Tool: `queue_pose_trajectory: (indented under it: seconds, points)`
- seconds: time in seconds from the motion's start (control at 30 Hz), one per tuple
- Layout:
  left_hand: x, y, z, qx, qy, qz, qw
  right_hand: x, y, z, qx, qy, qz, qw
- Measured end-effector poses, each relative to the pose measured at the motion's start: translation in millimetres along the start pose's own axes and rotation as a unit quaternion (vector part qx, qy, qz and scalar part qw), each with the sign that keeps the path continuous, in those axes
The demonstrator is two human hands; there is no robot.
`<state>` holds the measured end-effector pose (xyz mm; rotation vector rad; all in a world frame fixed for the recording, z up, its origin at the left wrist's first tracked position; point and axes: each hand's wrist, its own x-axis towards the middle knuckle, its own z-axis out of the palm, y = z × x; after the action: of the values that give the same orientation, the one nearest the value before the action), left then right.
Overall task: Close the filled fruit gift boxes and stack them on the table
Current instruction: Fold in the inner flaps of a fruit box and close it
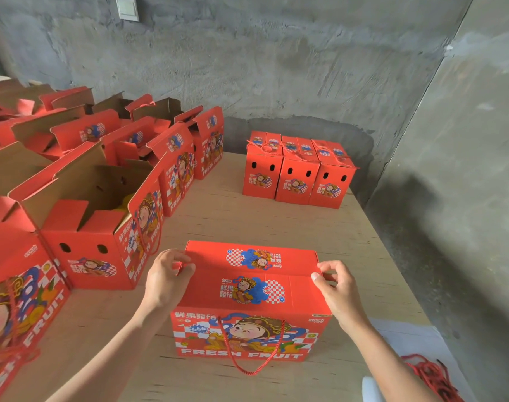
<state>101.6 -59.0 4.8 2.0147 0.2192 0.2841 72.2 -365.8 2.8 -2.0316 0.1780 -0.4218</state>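
Note:
A red fruit gift box (250, 288) stands on the plywood table (363, 242) right in front of me, its two top flaps folded down flat and meeting along the middle. My left hand (166, 278) pinches a small red tab at the box's left top edge. At the right top edge my right hand (336, 282) pinches the tab there. A red rope handle (256, 364) hangs down the box's front. Three closed boxes (297, 172) stand side by side at the far right of the table.
Several open red boxes (102, 210) with raised flaps crowd the left side, the nearest showing something yellow inside. A pile of red rope (430, 378) lies at the lower right beyond the table edge. Bare concrete walls (276, 59) close in behind and to the right.

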Motion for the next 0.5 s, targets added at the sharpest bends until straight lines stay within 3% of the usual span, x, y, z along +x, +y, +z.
queue_pose_trajectory:
  seconds: [0.1,0.2,0.27,0.37,0.43,0.5]
  points:
    - [5,-5,4,-0.04,-0.066,-0.085,0.993,1,-1,3,0.011,-0.025,0.04,0.999]
    - [6,-1,5,-0.018,-0.147,-0.092,0.985,1,-6,7,0.056,-0.119,0.101,0.986]
    - [5,-1,7,0.11,-0.14,-0.058,0.982,3,-4,7,-0.004,-0.165,0.089,0.982]
    - [-7,-3,12,0.334,-0.084,0.101,0.933,6,4,2,-0.201,-0.174,-0.024,0.964]
    - [-14,1,13,0.39,-0.141,0.155,0.897,9,6,1,-0.265,-0.222,-0.072,0.936]
    - [-14,5,11,0.435,-0.197,0.151,0.865,12,5,-1,-0.309,-0.269,-0.064,0.91]
